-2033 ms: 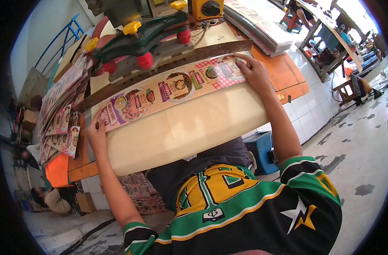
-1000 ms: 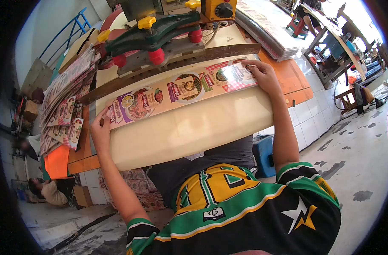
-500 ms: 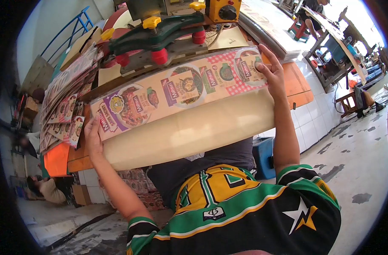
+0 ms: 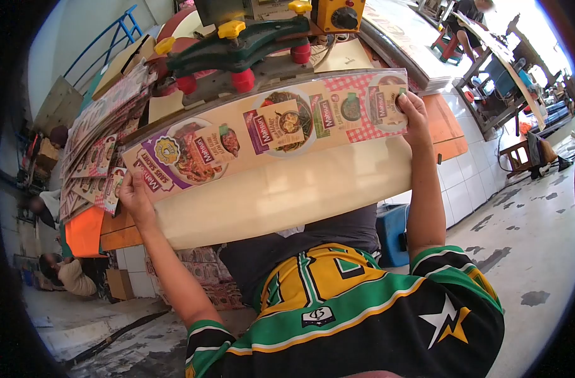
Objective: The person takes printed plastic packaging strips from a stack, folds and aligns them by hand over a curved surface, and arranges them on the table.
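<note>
A long printed plastic sheet point(image 4: 237, 135) with food pictures stretches between my two hands, tilted up to the right. My left hand point(image 4: 135, 194) grips its lower left end, thumb on top. At the right end, my right hand point(image 4: 414, 118) pinches the sheet between thumb and fingers. Below the sheet a plain cream sheet point(image 4: 287, 192) curves down over the table's front edge towards my lap. Just beyond the printed sheet stands a machine with a dark green clamp bar point(image 4: 249, 47), yellow knobs and red rollers.
Stacked printed sheets point(image 4: 101, 126) and an orange sheet point(image 4: 84, 232) lie at the left. An orange control box point(image 4: 339, 16) with a dial sits behind the machine. A blue container point(image 4: 393, 233) stands below the table's right side. Other people are at the far right and left.
The printed sheet has shifted slightly to the right at its right end and slightly left at its left end. My right hand has moved down along its right edge.
</note>
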A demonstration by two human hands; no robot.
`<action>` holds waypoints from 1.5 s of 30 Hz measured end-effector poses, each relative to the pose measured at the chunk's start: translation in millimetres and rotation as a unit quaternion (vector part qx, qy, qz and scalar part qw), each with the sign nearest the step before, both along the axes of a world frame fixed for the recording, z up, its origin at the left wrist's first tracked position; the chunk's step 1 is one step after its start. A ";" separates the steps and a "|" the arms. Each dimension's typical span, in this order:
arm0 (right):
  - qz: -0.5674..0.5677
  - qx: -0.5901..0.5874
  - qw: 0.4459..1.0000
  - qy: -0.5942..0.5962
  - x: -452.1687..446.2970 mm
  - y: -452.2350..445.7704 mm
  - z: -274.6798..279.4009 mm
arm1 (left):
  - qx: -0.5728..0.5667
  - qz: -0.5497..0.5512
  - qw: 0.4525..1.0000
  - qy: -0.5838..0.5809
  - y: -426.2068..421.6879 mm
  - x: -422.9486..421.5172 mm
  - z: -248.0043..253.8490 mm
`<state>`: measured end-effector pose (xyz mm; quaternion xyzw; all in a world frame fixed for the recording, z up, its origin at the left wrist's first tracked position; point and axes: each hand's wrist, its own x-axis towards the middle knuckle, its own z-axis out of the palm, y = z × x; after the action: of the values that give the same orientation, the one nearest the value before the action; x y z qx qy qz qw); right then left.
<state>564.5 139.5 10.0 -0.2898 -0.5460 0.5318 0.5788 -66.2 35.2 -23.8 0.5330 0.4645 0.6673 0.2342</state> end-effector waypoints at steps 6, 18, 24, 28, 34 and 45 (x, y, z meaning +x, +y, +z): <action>0.018 0.000 0.999 0.036 2.7 0.3 -4.1 | 0.034 0.045 0.998 -0.010 -0.1 12.0 8.0; -0.006 -0.021 0.999 0.037 -5.4 -6.9 1.7 | 0.018 0.085 0.996 0.029 4.3 -36.8 -24.7; 0.012 -0.030 0.998 0.048 2.3 -0.8 -5.2 | 0.031 0.120 0.992 0.025 3.0 -21.1 -16.7; 0.028 -0.025 0.998 0.052 3.6 -0.4 -5.8 | 0.028 0.135 0.990 0.018 -0.1 -15.5 -10.2; 0.025 -0.015 0.999 0.032 -3.3 -5.7 2.5 | 0.035 0.149 0.988 -0.014 0.0 -10.8 -9.9; 0.007 -0.053 0.998 0.026 16.0 -2.1 -8.7 | -0.009 0.174 0.984 -0.023 -137.5 65.1 -53.2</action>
<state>580.6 137.4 1.3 -0.3024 -0.5034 0.5713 0.5734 -1.2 -102.3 -76.9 0.4264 0.5511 0.7055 0.1295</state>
